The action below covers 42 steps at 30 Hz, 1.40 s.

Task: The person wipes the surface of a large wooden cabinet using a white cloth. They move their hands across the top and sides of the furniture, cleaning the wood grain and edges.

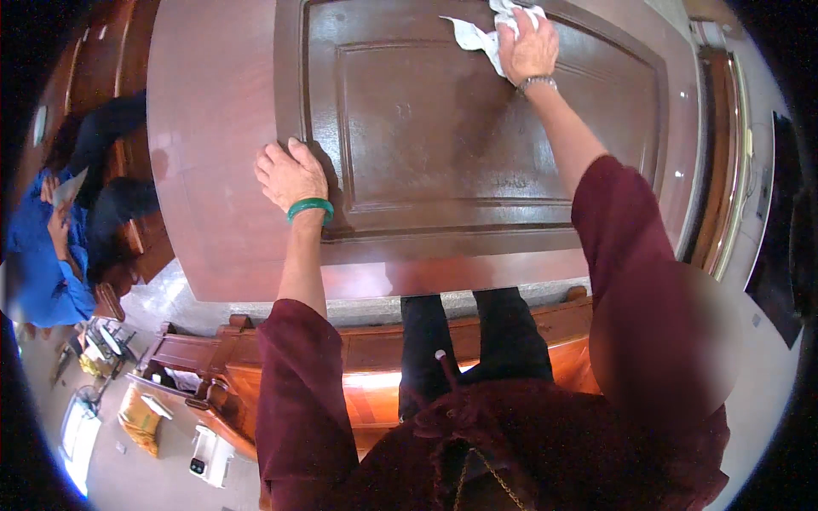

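A dark brown wooden panel (434, 128) with moulded borders lies on a pinkish-red table (217, 204). At its far edge, my right hand (528, 49) presses a crumpled white cloth (477, 41) against the surface; the fingers are closed over it, and part of the cloth hangs loose to the left. My left hand (291, 176), with a green bangle at the wrist, rests on the left border of the panel. Its fingers are slightly bent and apart, with nothing held. A dark bracelet circles my right wrist.
A person in blue (47, 247) sits to the left, holding a flat light sheet (70, 187). An orange-brown wooden bench (366, 375) stands behind my legs. A yellow cloth-like item (141, 419) and a white box-like object (210, 457) are at the lower left.
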### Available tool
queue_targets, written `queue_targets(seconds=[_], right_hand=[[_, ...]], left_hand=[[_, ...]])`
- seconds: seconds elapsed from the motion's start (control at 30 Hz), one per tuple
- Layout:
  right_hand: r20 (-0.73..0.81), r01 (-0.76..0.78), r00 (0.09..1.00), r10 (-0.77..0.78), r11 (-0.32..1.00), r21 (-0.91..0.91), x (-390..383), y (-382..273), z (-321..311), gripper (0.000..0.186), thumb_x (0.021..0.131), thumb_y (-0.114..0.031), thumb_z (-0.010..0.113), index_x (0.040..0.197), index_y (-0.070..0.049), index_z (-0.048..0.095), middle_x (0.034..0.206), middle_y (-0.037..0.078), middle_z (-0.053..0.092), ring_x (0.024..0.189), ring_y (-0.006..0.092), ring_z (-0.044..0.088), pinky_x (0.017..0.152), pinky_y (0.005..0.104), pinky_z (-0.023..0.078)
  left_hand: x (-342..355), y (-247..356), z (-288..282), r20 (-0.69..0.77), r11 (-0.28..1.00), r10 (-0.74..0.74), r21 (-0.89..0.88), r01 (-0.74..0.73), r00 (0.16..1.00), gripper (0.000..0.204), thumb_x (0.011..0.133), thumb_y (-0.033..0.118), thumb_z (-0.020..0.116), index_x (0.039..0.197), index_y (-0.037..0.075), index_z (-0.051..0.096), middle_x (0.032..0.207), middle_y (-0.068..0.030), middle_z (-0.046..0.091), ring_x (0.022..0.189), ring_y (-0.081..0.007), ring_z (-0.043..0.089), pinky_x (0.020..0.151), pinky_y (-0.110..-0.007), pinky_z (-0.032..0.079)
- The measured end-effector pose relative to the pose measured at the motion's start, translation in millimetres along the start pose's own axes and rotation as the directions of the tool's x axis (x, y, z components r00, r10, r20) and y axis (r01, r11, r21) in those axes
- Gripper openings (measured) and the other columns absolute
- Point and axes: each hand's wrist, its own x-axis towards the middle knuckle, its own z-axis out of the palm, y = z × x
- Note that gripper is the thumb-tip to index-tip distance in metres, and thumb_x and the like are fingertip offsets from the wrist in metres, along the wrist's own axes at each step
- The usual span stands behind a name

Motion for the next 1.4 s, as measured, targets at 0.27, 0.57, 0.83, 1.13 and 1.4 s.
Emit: queue_targets(seconds=[0.27, 0.57, 0.83, 1.13, 1.4], right_hand=[[0.23, 0.279, 0.894, -0.385, 0.879, 0.387, -13.4, -206.7, -6.2, 0.051, 0.074, -0.028, 0.064, 0.123, -0.014, 0.053, 0.124, 0.018, 0.048, 0.121, 0.0373, 0.038, 0.103, 0.0518, 0.028], [-0.013, 0.392, 0.915, -0.403, 0.881, 0.265, 5.1, -53.5, -8.5, 0.037, 0.071, -0.017, 0.06, 0.107, -0.01, 0.06, 0.108, 0.015, 0.059, 0.107, 0.0332, 0.051, 0.096, 0.0473, 0.036], [0.03, -0.251, 0.968, 0.25, 0.945, 0.212, 43.7, 50.1, -20.2, 0.037, 0.085, -0.024, 0.056, 0.113, -0.002, 0.059, 0.113, 0.022, 0.057, 0.103, 0.038, 0.051, 0.092, 0.044, 0.04], [0.198, 0.313, 0.906, -0.374, 0.908, 0.28, 69.8, -165.3, 31.1, 0.039, 0.078, -0.028, 0.058, 0.117, -0.023, 0.058, 0.123, 0.012, 0.051, 0.12, 0.0318, 0.041, 0.098, 0.0587, 0.03], [0.354, 0.276, 0.888, -0.293, 0.956, 0.097, 77.4, -17.6, 9.0, 0.045, 0.083, -0.034, 0.057, 0.128, -0.031, 0.048, 0.131, 0.007, 0.046, 0.125, 0.0276, 0.038, 0.1, 0.0593, 0.027]], left_hand=[[-1.1, 0.4, -7.7, -0.011, 0.998, 0.012, -0.058, -0.012, 1.0, 0.038, 0.092, 0.033, 0.043, 0.112, 0.003, 0.051, 0.129, -0.0172, 0.046, 0.122, -0.0367, 0.039, 0.094, -0.052, 0.037], [-0.6, -2.7, -6.7, -0.031, 0.996, -0.007, -0.085, 0.004, 0.999, 0.037, 0.091, 0.033, 0.044, 0.112, 0.003, 0.052, 0.128, -0.0158, 0.047, 0.122, -0.0348, 0.04, 0.094, -0.051, 0.037], [-1.5, -2.0, 0.7, -0.06, 0.997, 0.04, -0.062, -0.044, 0.997, 0.037, 0.089, 0.032, 0.046, 0.11, 0.003, 0.052, 0.128, -0.0164, 0.047, 0.121, -0.0373, 0.04, 0.092, -0.051, 0.039], [2.3, -39.1, 26.1, -0.091, 0.991, 0.128, -0.031, -0.131, 0.988, 0.038, 0.091, 0.031, 0.045, 0.113, 0.001, 0.052, 0.126, -0.017, 0.049, 0.117, -0.0362, 0.045, 0.09, -0.051, 0.041], [4.5, -54.5, 34.9, -0.14, 0.981, 0.193, 0.004, -0.194, 0.971, 0.041, 0.093, 0.032, 0.043, 0.113, -0.002, 0.054, 0.121, -0.0196, 0.053, 0.112, -0.0382, 0.047, 0.093, -0.047, 0.039]])
